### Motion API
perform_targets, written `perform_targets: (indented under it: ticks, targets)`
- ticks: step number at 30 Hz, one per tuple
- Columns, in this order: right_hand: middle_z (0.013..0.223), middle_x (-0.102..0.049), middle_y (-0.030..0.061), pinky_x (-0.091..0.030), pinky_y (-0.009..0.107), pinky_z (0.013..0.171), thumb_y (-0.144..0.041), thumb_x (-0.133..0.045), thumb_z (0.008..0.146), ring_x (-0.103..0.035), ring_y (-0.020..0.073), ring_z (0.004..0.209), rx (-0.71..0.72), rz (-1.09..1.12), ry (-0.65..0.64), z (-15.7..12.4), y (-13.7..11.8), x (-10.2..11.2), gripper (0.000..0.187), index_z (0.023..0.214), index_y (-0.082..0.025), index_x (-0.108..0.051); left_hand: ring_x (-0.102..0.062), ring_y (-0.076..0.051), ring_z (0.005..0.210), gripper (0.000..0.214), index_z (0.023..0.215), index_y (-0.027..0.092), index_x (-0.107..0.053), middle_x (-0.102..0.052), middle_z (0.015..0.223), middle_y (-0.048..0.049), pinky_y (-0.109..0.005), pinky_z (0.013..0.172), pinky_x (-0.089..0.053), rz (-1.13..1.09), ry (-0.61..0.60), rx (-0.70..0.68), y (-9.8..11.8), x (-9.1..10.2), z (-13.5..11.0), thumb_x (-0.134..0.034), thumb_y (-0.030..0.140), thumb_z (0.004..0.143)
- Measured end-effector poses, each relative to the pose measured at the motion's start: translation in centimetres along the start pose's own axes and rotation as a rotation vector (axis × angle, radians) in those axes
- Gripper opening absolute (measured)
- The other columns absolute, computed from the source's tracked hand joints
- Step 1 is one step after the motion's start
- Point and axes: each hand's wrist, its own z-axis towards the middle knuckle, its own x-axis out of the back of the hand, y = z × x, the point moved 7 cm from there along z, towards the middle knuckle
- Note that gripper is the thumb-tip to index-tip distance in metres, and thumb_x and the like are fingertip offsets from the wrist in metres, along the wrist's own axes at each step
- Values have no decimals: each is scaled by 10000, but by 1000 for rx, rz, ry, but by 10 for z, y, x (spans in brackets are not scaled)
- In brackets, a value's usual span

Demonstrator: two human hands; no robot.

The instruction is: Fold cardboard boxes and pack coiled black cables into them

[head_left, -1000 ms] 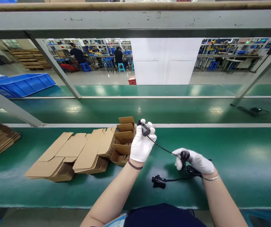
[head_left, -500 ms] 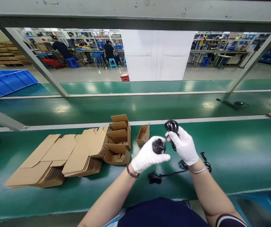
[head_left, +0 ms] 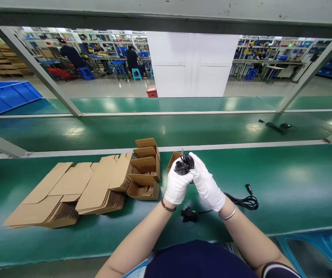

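Both my gloved hands are close together above the green conveyor belt (head_left: 282, 181). My left hand (head_left: 178, 186) and my right hand (head_left: 207, 187), in white gloves, grip a tight coil of black cable (head_left: 184, 164) with a black moulded piece against it. On the belt below, a black cable connector (head_left: 189, 214) lies near my wrists. A looser black cable bundle (head_left: 243, 202) with a small plug lies to the right. Left of my hands stand open cardboard boxes (head_left: 144, 187), and a small box (head_left: 174, 159) is partly hidden behind my fingers.
Flat cardboard blanks (head_left: 79, 189) are stacked on the belt to the left. A blue crate (head_left: 6, 98) stands beyond the rail at far left. A black cable (head_left: 273, 126) lies on the farther belt. Other people (head_left: 132, 60) sit at benches in the background.
My hands have come together, and the cable coil now sits against the black moulded piece. The loose cable on the belt lies more to the right, and the whole view has shifted slightly.
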Motion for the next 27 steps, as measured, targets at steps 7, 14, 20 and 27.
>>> perform_targets:
  ticks: [7,14,20,27]
  targets:
    - [667,-654,27,-520,302,560,-527,-444,930,-603,152,554,-367,213,-66,-50,26,-12,401,948,-211,-690,-613,-95,713,289,832,214,-613,-603,774,45,-316,829,-528,-385,21,-76,30,6,26,-824,278,646]
    - [1212,-636,118,-546,396,828,-658,-311,917,-630,225,1051,-507,829,89,-36,42,-44,609,1249,-206,-551,-639,-118,824,357,915,255,-629,-631,855,45,-327,902,-510,-413,-17,48,17,-1,10,-832,309,627]
    - [1028,-705,71,-493,467,970,-524,-509,900,-669,218,989,-550,917,446,-24,52,-14,390,1125,-214,-581,-642,-133,769,412,889,204,-606,-660,838,14,-336,852,-515,-186,-22,109,2,5,0,-850,306,573]
    - [1337,-581,56,-318,429,1144,-565,-515,891,-506,222,1272,-447,516,200,-19,41,-3,534,1322,-251,-528,-666,-202,898,385,889,179,-598,-691,923,-46,-382,905,-511,262,-102,-33,4,-5,-11,-798,216,562]
